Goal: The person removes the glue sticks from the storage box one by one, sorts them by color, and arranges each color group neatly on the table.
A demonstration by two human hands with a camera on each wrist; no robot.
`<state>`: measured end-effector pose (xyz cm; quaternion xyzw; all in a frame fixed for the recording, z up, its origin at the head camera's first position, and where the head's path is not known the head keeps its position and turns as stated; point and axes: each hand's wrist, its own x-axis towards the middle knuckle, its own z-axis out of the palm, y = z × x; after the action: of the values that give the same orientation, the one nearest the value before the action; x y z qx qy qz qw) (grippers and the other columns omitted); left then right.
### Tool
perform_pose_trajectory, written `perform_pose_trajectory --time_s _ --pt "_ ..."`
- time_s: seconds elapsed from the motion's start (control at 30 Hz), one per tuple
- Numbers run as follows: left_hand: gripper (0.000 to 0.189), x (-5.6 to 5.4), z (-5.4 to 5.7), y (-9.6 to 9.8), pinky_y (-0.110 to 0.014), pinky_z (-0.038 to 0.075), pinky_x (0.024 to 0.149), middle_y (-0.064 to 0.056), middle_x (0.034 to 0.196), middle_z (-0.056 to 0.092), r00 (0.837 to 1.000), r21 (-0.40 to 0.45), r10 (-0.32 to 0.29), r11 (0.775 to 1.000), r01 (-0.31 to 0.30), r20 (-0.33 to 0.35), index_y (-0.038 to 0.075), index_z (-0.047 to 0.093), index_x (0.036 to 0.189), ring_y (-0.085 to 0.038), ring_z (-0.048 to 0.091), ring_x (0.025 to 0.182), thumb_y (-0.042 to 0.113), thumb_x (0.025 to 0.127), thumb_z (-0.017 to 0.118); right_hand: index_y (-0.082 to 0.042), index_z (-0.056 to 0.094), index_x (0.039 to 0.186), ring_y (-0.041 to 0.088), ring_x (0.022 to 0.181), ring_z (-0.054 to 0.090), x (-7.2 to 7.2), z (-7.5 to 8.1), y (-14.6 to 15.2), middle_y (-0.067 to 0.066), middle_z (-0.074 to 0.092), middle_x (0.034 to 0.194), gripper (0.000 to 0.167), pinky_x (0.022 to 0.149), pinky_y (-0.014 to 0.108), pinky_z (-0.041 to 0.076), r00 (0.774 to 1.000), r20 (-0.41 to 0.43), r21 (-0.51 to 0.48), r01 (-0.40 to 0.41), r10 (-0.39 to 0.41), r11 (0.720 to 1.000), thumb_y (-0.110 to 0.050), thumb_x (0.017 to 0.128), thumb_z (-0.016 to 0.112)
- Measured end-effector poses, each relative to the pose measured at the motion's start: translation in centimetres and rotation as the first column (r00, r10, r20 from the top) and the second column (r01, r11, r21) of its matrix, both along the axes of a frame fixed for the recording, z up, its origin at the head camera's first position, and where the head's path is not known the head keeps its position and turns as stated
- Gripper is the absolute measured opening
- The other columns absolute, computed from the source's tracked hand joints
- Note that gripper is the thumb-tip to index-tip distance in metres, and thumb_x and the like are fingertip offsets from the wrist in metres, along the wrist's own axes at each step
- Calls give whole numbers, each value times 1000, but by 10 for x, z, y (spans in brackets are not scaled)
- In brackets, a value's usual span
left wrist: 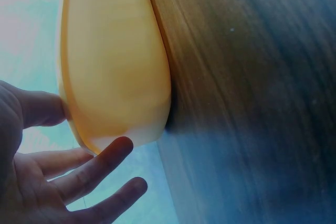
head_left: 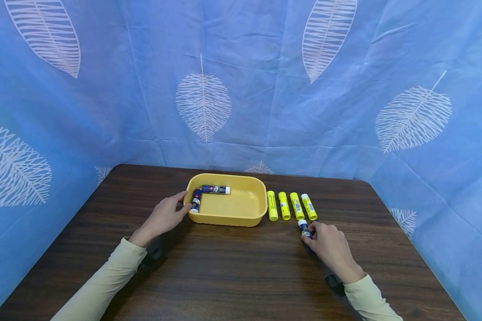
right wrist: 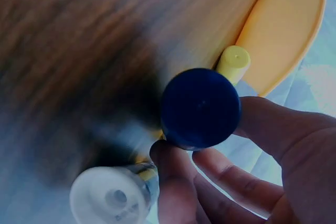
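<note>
My right hand pinches a dark blue glue stick between thumb and fingers, low over the table. Its round blue end faces the camera in the right wrist view. Beside my fingers there, a second tube shows its white end; my hand mostly hides it in the head view. At the left end of a yellow plastic tray, my left hand holds the rim with thumb and index finger, other fingers spread outside the wall. Two blue glue sticks, one sideways and one lengthwise, lie inside the tray.
Several yellow glue sticks lie in a row right of the tray, just beyond my right hand. The dark wooden table ends behind the tray at a blue leaf-print cloth, which also hangs at both sides.
</note>
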<state>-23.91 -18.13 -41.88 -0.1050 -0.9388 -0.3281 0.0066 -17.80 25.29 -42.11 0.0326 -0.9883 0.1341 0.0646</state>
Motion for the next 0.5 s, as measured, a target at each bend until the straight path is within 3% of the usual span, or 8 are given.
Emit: perform_pose_trajectory --time_s 0.5 --pt "58 -1 -2 -1 -54 52 97 -22 137 61 1000 1 -1 1000 1 4 -4 40 153 -34 60 120 24 106 56 3 72 104 12 54 51 -1 1 2 3 63 72 30 46 28 40 1000 10 -6 -5 5 1000 -19 87 82"
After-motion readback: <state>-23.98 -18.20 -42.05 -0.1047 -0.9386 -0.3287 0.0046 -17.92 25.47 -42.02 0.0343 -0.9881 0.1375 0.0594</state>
